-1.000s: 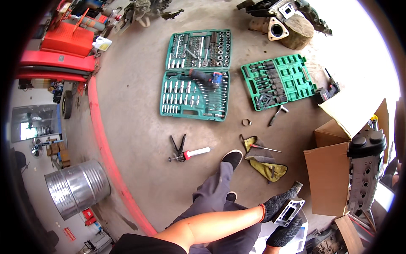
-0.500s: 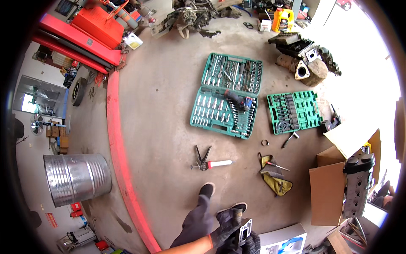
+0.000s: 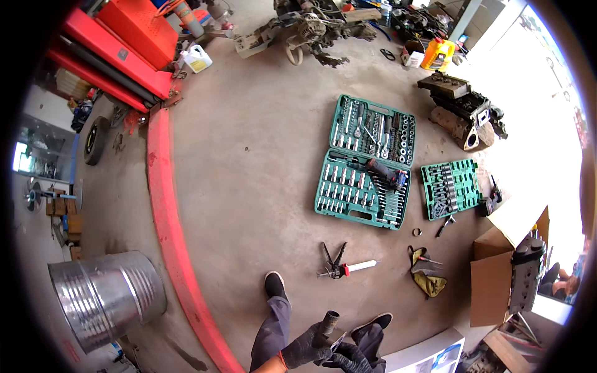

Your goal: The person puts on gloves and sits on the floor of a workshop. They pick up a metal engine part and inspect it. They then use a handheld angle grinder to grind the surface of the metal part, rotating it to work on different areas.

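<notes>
Low in the view, near my knees, I hold a dark metal engine part with a short round pipe end (image 3: 330, 319) and a flat flange (image 3: 337, 340). My left hand (image 3: 305, 348), in a dark glove, is closed around its body, with the pipe end sticking up past the fingers. My right hand (image 3: 350, 359), gloved too, closes on the flange side; its fingertips are partly hidden. A caulking gun (image 3: 348, 268) with a white tube lies on the floor ahead of my feet.
A large green socket set (image 3: 364, 186) lies open, with a power tool on it. Beside it sit a smaller green tool case (image 3: 451, 189) and a yellow-black cloth (image 3: 429, 280). A cardboard box (image 3: 491, 283) stands right, a metal drum (image 3: 109, 298) left, beyond a red floor rail (image 3: 165, 193).
My view has swung left, so the floor items sit farther right. My left foot has stepped left. The part has turned; its pale flange face, facing up before, now shows nearly edge-on.
</notes>
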Motion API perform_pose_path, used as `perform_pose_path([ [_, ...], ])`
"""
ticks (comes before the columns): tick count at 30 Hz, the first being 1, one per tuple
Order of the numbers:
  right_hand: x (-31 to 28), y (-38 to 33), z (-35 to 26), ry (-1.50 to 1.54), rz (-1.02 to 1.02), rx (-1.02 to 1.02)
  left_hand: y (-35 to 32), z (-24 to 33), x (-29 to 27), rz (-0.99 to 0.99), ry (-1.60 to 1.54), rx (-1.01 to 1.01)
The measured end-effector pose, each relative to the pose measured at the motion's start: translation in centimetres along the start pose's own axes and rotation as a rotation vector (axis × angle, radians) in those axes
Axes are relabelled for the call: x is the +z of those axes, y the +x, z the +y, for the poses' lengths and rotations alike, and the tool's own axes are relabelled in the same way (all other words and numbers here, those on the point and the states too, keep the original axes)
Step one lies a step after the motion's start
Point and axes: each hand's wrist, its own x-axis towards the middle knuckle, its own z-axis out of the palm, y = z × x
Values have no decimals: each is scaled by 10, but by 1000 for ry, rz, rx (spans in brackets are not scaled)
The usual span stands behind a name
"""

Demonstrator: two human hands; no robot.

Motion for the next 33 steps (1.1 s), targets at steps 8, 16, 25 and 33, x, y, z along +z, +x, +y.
perform_pose_path([
  [8,119,71,-57,-189,15,252,-60,58,-93,175,355,-97],
  [16,-93,99,-55,-545,588,191,31,84,-63,36,-245,-385],
  [25,-403,219,-21,-1046,884,220,230,-45,25,17,15,-357],
  [33,-552,262,-28,-1775,536,186,381,-86,64,-68,-62,-585],
])
